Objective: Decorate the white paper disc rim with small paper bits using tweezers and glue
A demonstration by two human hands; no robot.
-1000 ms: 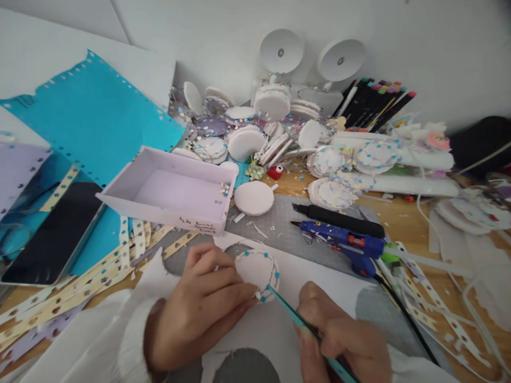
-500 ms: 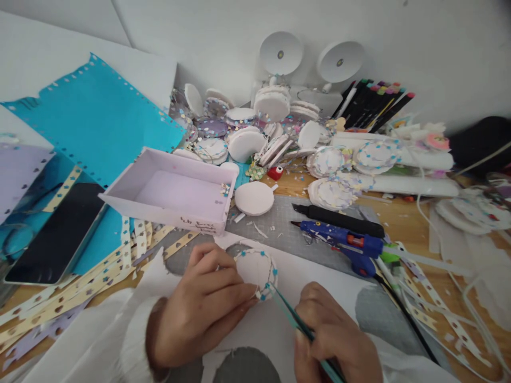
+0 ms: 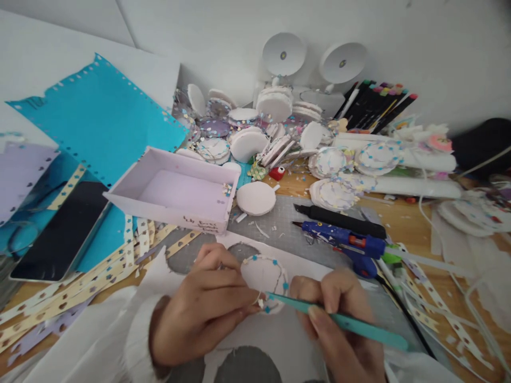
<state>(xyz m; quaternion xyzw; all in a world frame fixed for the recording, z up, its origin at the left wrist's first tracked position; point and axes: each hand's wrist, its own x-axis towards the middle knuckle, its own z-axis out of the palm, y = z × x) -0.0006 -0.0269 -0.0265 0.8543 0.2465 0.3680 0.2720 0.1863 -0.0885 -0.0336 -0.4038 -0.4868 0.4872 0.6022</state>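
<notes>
My left hand point(image 3: 211, 308) grips the left edge of a white paper disc point(image 3: 258, 274), which has a wire ring with small blue and white punched shapes around its rim. Between the fingers of my right hand point(image 3: 339, 314) is a pair of teal tweezers point(image 3: 359, 325), slanting left. Their tips reach the lower part of the ring, close to my left fingertips; whether they pinch anything is too small to tell. Under both hands lies a white sheet point(image 3: 239, 340) with round cut-outs.
A lilac paper box point(image 3: 167, 210) stands behind my left hand. Beyond my right hand lies a blue glue gun point(image 3: 339, 239) beside a black cutter point(image 3: 343, 221). Decorated discs point(image 3: 335, 191) pile up at the back. Punched paper strips point(image 3: 80, 287) and a phone point(image 3: 59, 231) lie left.
My right hand has moved up, and the tweezers have swung from steep to nearly flat. Their tips shifted slightly down the ring. The disc has moved slightly right and down.
</notes>
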